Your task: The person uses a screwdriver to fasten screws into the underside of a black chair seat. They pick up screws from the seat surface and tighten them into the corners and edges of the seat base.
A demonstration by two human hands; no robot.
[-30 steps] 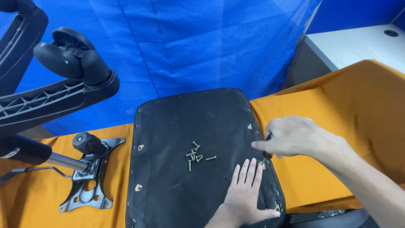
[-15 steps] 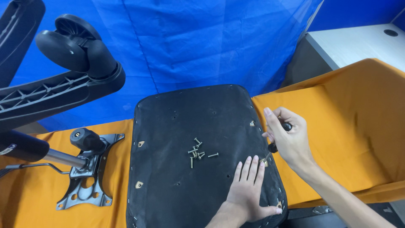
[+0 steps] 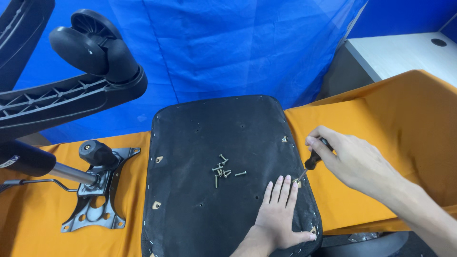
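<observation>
Step in hand, as judged: working a fastener at the right edge of the upturned office-chair seat pan [image 3: 223, 143], black underside up, lying on the orange cloth [image 3: 371, 128] that covers the tabletop.

Left hand [image 3: 278, 214]: pressed flat on the seat pan near its right front corner, palm down, fingers extended and slightly spread toward the tool tip. Grip empty; serves only to steady the pan.

Right hand [image 3: 352, 162]: forearm entering from the lower right, wrist slightly bent, fingers wrapped narrow around the black handle of a screwdriver [image 3: 309, 164]. Shaft angled down and to the left, tip meeting the pan's edge just beside the left fingertips. Screw head itself too small to make out.

Loose screws [image 3: 223, 170]: small cluster lying mid-pan, well apart from both hands.

Next move, as judged: calls for firm downward pressure, tip seated square in the fastener, left fingertips kept clear of any slip.

Nearby: metal tilt mechanism plate [image 3: 97, 190] with gas cylinder at left; chair base with caster wheel [image 3: 90, 47] above it.
</observation>
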